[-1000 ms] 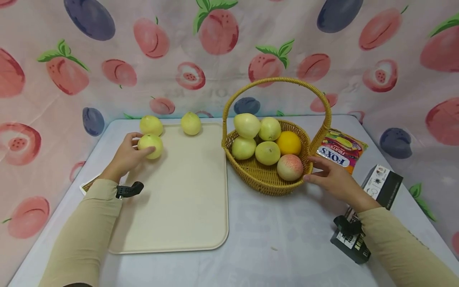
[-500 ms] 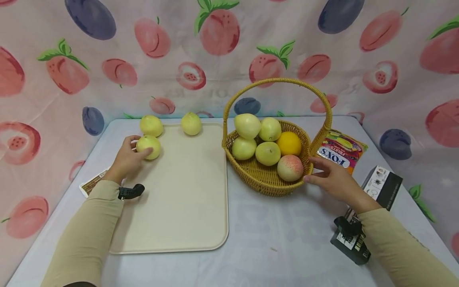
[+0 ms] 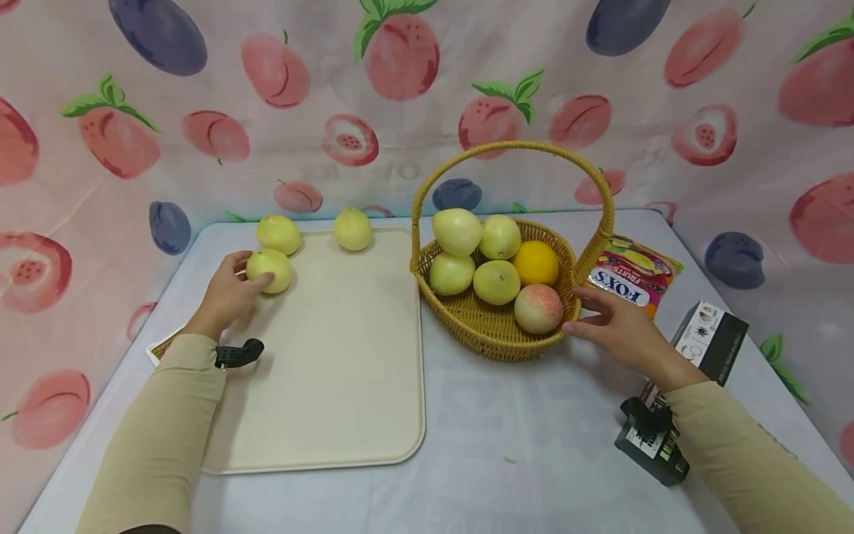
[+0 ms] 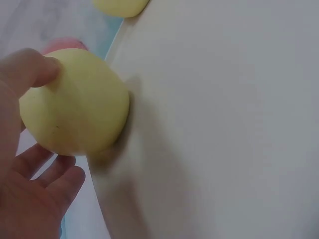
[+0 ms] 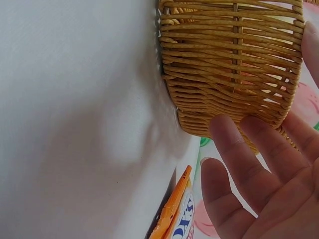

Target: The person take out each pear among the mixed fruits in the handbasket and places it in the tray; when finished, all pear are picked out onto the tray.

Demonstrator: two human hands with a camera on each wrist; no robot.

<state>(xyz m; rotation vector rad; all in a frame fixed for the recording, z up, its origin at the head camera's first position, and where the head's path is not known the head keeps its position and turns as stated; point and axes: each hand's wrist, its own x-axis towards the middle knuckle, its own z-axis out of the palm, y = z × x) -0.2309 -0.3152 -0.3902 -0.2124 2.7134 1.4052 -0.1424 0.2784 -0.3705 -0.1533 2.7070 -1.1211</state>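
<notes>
In the head view, my left hand holds a round yellow-green fruit at the tray's far left side. The left wrist view shows the thumb on top of that fruit, with the other fingers behind and below. Two similar fruits sit at the beige tray's far edge. My right hand touches the right end of a wicker basket. Its fingers lie fairly straight against the outer wall. Inside the basket are several yellow-green fruits, an orange and a peach.
A red FOX'S candy bag lies behind the right hand. Under the right forearm is a black and white box. A flat brown and white item shows partly beside the left wrist. Patterned fabric hangs behind the table.
The left hand and its fruit have shifted slightly left, toward the tray's left edge. The right hand stays at the basket, and the basket's contents look the same.
</notes>
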